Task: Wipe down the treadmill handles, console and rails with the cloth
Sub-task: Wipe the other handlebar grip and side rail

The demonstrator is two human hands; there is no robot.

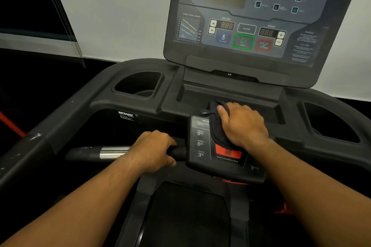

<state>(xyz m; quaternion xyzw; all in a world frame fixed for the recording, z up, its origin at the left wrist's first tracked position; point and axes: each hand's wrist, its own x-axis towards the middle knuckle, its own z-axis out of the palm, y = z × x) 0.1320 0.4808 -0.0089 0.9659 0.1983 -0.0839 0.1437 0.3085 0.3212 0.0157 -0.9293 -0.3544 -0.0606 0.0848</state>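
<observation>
Left hand (154,148) is curled round the sideways-running handle bar (114,152), and the right hand (243,124) has its fingers (222,114) gripping the dark cloth (217,130) flat on the button panel (200,143), so the bar's just left of them.

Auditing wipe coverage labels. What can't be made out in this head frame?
Head view only:
- Red button: upper part covered by the cloth under the right hand.
- Lower panel: right side hidden by the right hand and forearm.
- Left hand: fingertips out of sight, wrapped round the handlebar.
- Console: top cut off by the frame edge; caution text at right too blurred to read.
</observation>
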